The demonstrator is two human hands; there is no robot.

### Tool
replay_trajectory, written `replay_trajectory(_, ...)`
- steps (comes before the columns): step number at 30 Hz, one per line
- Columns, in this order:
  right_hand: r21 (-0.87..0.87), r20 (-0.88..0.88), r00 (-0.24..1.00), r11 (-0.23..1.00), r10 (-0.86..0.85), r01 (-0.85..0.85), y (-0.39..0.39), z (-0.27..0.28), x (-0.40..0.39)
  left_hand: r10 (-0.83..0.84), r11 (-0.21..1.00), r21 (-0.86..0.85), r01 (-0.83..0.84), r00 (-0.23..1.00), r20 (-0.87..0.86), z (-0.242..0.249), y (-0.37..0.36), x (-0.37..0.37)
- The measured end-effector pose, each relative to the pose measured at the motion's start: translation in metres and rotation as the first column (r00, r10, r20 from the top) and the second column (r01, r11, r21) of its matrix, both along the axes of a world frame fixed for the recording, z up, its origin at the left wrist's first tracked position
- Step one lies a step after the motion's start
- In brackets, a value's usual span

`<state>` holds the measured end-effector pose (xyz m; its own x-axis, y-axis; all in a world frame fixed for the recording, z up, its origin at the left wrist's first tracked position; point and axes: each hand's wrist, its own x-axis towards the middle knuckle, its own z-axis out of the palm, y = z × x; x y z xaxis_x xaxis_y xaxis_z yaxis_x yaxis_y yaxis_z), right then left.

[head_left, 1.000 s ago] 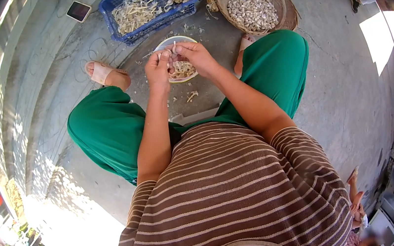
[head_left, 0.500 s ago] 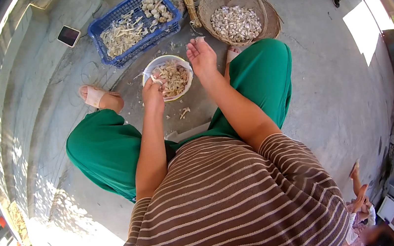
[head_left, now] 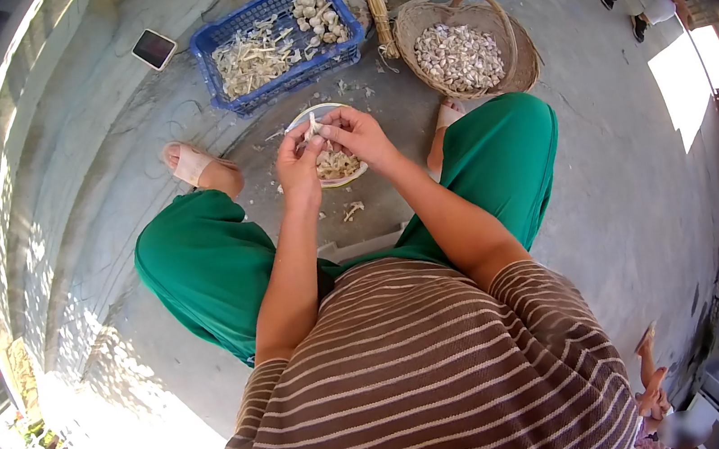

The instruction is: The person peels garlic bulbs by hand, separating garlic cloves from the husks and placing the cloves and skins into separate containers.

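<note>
- Garlic bulb (head_left: 313,128): gripped between both hands, directly above the white bowl (head_left: 299,122), near the frame's 12 o'clock.
- Left hand (head_left: 300,161): clenched around the bulb's lower part, thumb up.
- Right hand (head_left: 357,134): fingertips pinching the bulb's top from the 3 o'clock side.
- Bowl contents: papery skins and scraps; one scrap (head_left: 352,211) lies on the concrete floor (head_left: 627,189) at the bowl's 6 o'clock.
- Judgement: keep the bulb over the bowl so peelings drop in; pull cloves apart with the fingertips, not the palm.
- Blue crate (head_left: 276,4) at 11 o'clock holds stalks and whole bulbs; wicker basket (head_left: 525,66) at 1 o'clock holds cloves.
- Tablet (head_left: 154,48) beside the crate: no writing legible. No brands or labels readable anywhere.
</note>
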<state>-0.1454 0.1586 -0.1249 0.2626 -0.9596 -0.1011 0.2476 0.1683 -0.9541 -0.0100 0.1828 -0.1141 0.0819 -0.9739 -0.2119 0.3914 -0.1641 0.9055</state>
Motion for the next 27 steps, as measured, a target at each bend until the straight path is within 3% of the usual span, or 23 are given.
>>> replay_trajectory(2, 0.007, 0.042, 0.999, 1.000, 0.007, -0.007, -0.001, -0.001, 0.003, 0.040, 0.999, -0.010, -0.040, 0.999, -0.030, 0.003, -0.001, -0.002)
replay_trajectory(5, 0.010, 0.067, 0.997, 0.999, 0.035, -0.036, -0.002, -0.008, 0.006, 0.036, 0.999, 0.019, -0.037, 0.998, 0.056, 0.002, 0.000, 0.002)
replay_trajectory(7, -0.099, -0.026, 0.999, 0.995, -0.019, 0.016, 0.000, -0.004, 0.010, -0.055, 0.998, 0.014, 0.053, 0.960, 0.275, 0.001, -0.001, 0.007)
replay_trajectory(8, -0.102, -0.023, 1.000, 0.995, -0.015, 0.012, 0.002, -0.001, 0.009, -0.050, 0.999, 0.011, 0.049, 0.960, 0.277, -0.001, -0.002, 0.007)
replay_trajectory(10, 0.132, 0.191, 0.982, 0.990, 0.016, -0.042, 0.009, 0.017, 0.007, -0.011, 0.987, -0.130, 0.094, 0.849, 0.529, 0.002, 0.001, 0.002)
replay_trajectory(11, 0.125, 0.219, 0.976, 0.992, 0.008, -0.036, 0.010, 0.017, 0.010, -0.005, 0.985, -0.137, 0.108, 0.802, 0.597, 0.004, 0.002, 0.001)
replay_trajectory(19, 0.054, 0.210, 0.971, 0.993, -0.114, 0.105, 0.030, 0.012, 0.028, 0.066, 0.982, -0.176, 0.071, 0.739, 0.671, 0.014, 0.014, -0.007)
replay_trajectory(21, 0.044, 0.183, 0.972, 0.989, -0.144, 0.139, 0.032, 0.012, 0.031, 0.194, 0.950, -0.309, 0.045, 0.690, 0.698, 0.007, 0.012, -0.007)
replay_trajectory(22, 0.045, 0.186, 0.971, 0.989, -0.147, 0.141, 0.034, 0.010, 0.032, 0.192, 0.950, -0.308, 0.048, 0.688, 0.700, 0.003, 0.010, -0.006)
replay_trajectory(24, -0.124, 0.006, 0.989, 0.982, -0.146, 0.145, 0.038, 0.011, 0.034, 0.184, 0.978, -0.177, -0.114, 0.873, 0.452, 0.003, 0.008, -0.004)
replay_trajectory(25, -0.125, 0.010, 0.989, 0.981, -0.147, 0.147, 0.038, 0.012, 0.034, 0.184, 0.977, -0.180, -0.112, 0.871, 0.455, 0.007, 0.008, -0.004)
replay_trajectory(27, 0.043, 0.171, 0.980, 0.995, -0.099, 0.093, 0.036, 0.019, 0.029, 0.073, 0.997, 0.020, -0.075, 0.994, 0.084, 0.015, 0.010, -0.004)
